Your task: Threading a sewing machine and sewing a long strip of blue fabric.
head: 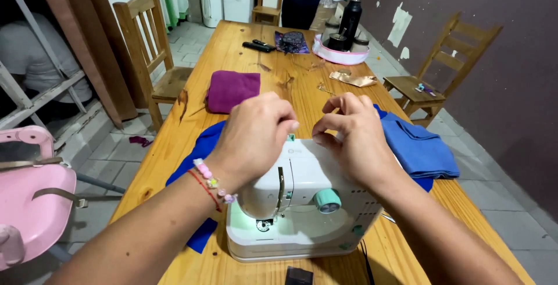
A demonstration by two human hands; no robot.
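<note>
Both hands hover above my white sewing machine [302,203] on the wooden table [256,75], left hand [253,136] loosely curled, right hand [351,139] pinching something thread-thin I cannot see, held over its top where thread would feed.

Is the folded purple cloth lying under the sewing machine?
No. The purple cloth lies apart, farther up the wooden table, while blue fabric lies around the sewing machine.

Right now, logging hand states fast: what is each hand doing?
Left hand: fingers curled shut over the sewing machine; contents unclear.
Right hand: fingertips pinched; thread, if any, too fine to see.
</note>
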